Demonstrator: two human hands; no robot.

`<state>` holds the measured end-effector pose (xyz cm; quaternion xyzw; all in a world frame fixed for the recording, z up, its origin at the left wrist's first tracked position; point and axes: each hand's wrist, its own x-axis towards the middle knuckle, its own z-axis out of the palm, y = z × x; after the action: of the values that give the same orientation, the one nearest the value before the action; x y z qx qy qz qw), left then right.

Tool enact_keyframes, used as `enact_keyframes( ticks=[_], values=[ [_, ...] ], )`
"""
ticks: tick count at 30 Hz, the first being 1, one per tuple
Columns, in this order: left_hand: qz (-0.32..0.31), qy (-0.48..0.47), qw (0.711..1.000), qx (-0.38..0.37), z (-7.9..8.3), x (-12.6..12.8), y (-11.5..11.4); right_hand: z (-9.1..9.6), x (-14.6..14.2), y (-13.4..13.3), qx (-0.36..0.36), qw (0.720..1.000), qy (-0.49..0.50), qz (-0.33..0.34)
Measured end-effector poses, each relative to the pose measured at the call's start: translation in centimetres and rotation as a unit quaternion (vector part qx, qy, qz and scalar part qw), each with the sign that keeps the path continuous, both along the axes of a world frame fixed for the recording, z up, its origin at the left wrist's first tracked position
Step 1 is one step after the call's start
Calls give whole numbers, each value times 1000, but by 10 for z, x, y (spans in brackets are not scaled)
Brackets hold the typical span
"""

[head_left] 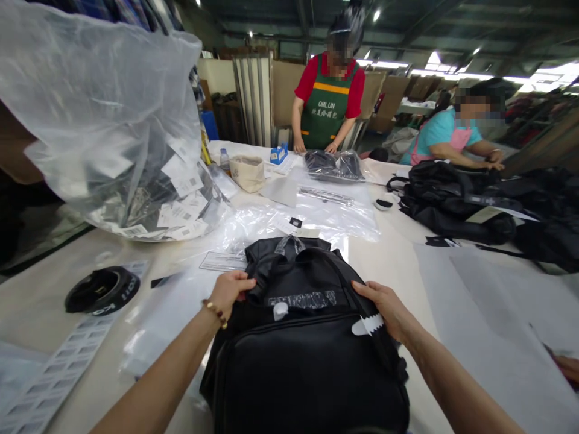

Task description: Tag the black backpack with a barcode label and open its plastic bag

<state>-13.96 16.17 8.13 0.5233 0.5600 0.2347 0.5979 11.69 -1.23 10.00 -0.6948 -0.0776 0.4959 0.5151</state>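
A black backpack (312,367) lies on the table in front of me, its top end pointing away. My left hand (229,292) pinches the upper left side of the backpack, with a beaded bracelet on the wrist. On the opposite side my right hand (384,304) grips the right edge near a shoulder strap, thumb on top. White tissue (367,325) is wrapped round the strap below that hand. Clear plastic film covers a strip (303,299) across the upper panel. Paper tags (298,229) stick out beyond the top. The fingers under the fabric are hidden.
A big clear bag of tags (154,181) stands at left, above a black roll (103,290) and a label sheet (67,367). Plastic bags (335,205) lie ahead. Two co-workers stand across the table, one by a bagged item (333,165), one by several black backpacks (461,199).
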Motion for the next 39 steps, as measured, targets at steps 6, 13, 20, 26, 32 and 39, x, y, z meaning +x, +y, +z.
enact_keyframes(
  ticks=[6,13,20,26,32,39],
  values=[
    [94,-183,956,-208,31,-4,35,-25,-7,1,8,999,-45,-17],
    [47,-162,946,-278,55,26,43,-40,-9,-1,11,998,-62,-26],
    [46,-6,974,-220,-20,-7,-18,-49,-11,0,18,996,-85,-16],
    [-150,146,978,21,-21,-37,-27,-48,-9,0,23,999,-49,-3],
    [-154,303,921,191,-12,-60,-65,-45,-9,-2,30,998,-58,5],
    [-153,314,931,102,16,-42,-66,-42,-8,-3,20,1000,-14,3]
  ],
)
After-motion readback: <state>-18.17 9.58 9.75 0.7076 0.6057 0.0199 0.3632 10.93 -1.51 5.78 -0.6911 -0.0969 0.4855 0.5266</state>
